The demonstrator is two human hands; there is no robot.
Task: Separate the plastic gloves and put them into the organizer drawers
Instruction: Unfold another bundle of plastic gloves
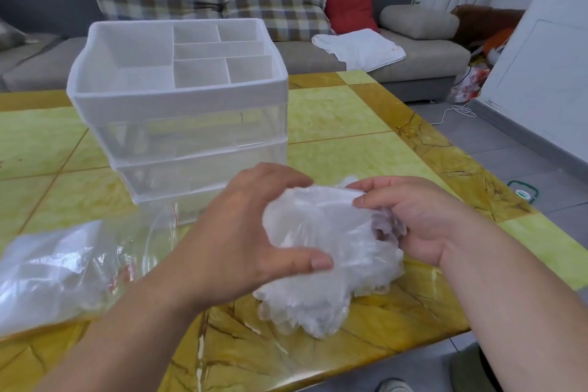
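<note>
A crumpled bundle of clear plastic gloves [321, 242] is held just above the yellow table, near its front edge. My left hand [251, 232] grips the bundle from the left, thumb under and fingers over its top. My right hand [410, 216] pinches its upper right edge, with some plastic bunched in the palm. Behind the hands stands the white and clear organizer [178, 99], with an open compartment tray on top and two clear drawers below. The lower drawer looks pulled out slightly toward me.
A clear zip bag [54, 270] with a red seal lies at the front left of the table [350, 111]. A grey sofa [366, 54] with plaid cushions and a white cloth stands behind. The floor drops off at the table's right edge.
</note>
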